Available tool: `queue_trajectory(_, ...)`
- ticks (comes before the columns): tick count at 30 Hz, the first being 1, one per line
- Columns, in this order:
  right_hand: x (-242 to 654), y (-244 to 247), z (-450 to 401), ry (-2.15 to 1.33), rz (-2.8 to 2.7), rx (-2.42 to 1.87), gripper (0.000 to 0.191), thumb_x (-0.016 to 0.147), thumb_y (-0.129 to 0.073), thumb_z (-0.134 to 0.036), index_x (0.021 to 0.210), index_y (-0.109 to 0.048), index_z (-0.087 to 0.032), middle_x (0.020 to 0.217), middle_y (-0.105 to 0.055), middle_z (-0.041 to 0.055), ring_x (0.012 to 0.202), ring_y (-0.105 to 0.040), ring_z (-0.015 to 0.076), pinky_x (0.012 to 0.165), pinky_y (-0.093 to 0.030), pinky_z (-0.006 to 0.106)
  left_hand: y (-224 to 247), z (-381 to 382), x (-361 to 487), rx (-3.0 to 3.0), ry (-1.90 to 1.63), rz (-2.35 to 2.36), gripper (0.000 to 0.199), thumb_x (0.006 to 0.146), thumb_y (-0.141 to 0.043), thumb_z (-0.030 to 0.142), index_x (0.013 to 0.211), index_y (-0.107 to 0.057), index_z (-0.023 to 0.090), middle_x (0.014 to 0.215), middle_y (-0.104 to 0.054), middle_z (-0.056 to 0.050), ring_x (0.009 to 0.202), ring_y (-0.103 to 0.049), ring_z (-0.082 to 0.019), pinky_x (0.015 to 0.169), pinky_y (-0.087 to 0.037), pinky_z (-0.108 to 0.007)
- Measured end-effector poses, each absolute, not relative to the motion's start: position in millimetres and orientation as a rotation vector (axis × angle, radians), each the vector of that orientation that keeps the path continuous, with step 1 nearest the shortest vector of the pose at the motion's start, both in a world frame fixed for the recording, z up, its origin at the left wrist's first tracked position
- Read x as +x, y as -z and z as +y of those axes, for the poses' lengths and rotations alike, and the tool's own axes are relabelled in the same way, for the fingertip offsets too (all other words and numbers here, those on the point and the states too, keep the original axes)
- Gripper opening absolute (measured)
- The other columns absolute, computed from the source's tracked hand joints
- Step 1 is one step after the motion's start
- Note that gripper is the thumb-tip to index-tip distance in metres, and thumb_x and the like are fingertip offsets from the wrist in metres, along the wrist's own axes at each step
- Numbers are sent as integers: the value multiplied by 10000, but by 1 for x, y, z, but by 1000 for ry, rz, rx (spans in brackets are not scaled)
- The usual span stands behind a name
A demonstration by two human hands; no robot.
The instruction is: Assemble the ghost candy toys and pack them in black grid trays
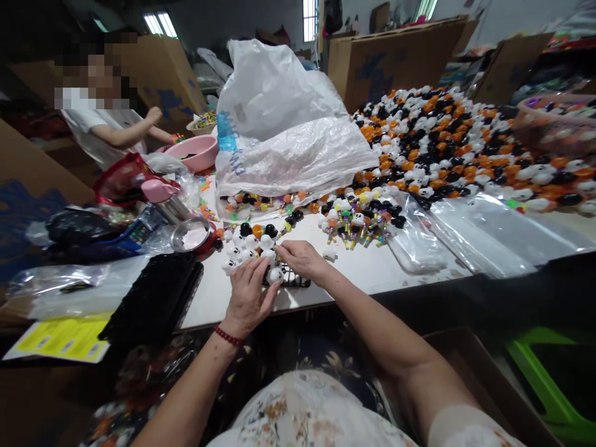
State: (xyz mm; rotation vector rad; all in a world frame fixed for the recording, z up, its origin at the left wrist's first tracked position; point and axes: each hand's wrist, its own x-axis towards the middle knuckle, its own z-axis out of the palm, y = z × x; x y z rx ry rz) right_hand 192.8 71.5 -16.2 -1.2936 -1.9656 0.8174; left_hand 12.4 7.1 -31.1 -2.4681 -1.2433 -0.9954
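A small black grid tray [298,282] lies at the table's front edge between my hands. In it sits a small white ball-shaped head with a dark-marked face [275,275]. My left hand [246,295] curls around this white head, its thumb and fingers on either side. My right hand [302,258] is over the tray's far side, fingers closed together near small coloured pieces; what they pinch is hidden. Several white heads [233,251] lie just beyond my left hand, with an orange head [257,230] and black ones [270,230] behind.
A pile of coloured stick pieces with heads [356,217] lies behind my right hand. A large heap of orange, black and white heads [428,136] fills the back right. Stacked black trays [153,292], clear bags [484,230] and a white sack [288,118] surround. A person [107,124] works by a pink basin [198,152].
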Motion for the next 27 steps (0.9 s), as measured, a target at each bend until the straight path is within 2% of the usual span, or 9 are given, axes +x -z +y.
queue_trajectory(5,182,20,61,-855,-1931,-1233,343,1003,-373,-324,772,-588,-191,713,-595,-5,681,-513,130,648,-346,235,32,20,21,-2524,873,-1269,623,890,-584,292,1452,-346,165,1338,-557,-156,1254,-490,-296,1048,-351,-455)
queue_trajectory(10,200,34,57,-868,-1842,-1214,310,994,-389,-340,811,-600,-205,777,-632,-12,723,-537,129,670,-372,227,32,25,22,-2506,795,-1255,516,913,-549,286,1413,-437,227,1371,-557,-118,1279,-477,-298,1042,-331,-462)
queue_trajectory(15,260,53,86,-464,-1728,-1663,210,938,-539,-368,900,-636,-185,894,-673,68,813,-598,186,725,-395,275,32,25,21,-2478,789,-1287,440,919,-546,284,1347,-494,193,1351,-571,-127,1291,-468,-295,1045,-325,-465)
queue_trajectory(19,291,65,119,-270,-1655,-2040,336,864,-644,-462,967,-643,-142,907,-681,152,870,-637,263,755,-419,329,33,25,20,-2470,799,-1282,444,916,-555,286,1345,-491,190,1358,-566,-130,1300,-461,-297,1057,-315,-471)
queue_trajectory(21,295,70,131,-282,-1656,-2098,339,848,-662,-459,946,-659,-134,914,-686,170,895,-644,269,767,-426,331,34,24,20,-2470,804,-1279,450,915,-557,284,1350,-489,194,1367,-560,-131,1310,-455,-297,1067,-307,-473)
queue_trajectory(23,295,73,139,-310,-1636,-2108,263,844,-661,-393,895,-678,-136,924,-692,177,915,-645,261,775,-428,322,35,24,19,-2470,807,-1275,455,916,-557,284,1356,-485,192,1377,-554,-131,1320,-450,-293,1078,-301,-471)
queue_trajectory(25,295,75,142,-341,-1606,-2107,208,848,-625,-343,825,-688,-147,881,-699,162,890,-646,249,762,-431,311,36,23,17,-2465,799,-1273,459,920,-553,285,1362,-481,188,1385,-549,-130,1327,-446,-287,1090,-292,-470)
queue_trajectory(27,294,75,140,-380,-1563,-2039,239,850,-584,-361,765,-686,-162,793,-695,121,819,-642,231,723,-433,299,37,22,16,-2460,783,-1274,453,928,-536,280,1369,-478,192,1390,-547,-126,1330,-447,-283,1100,-279,-475)
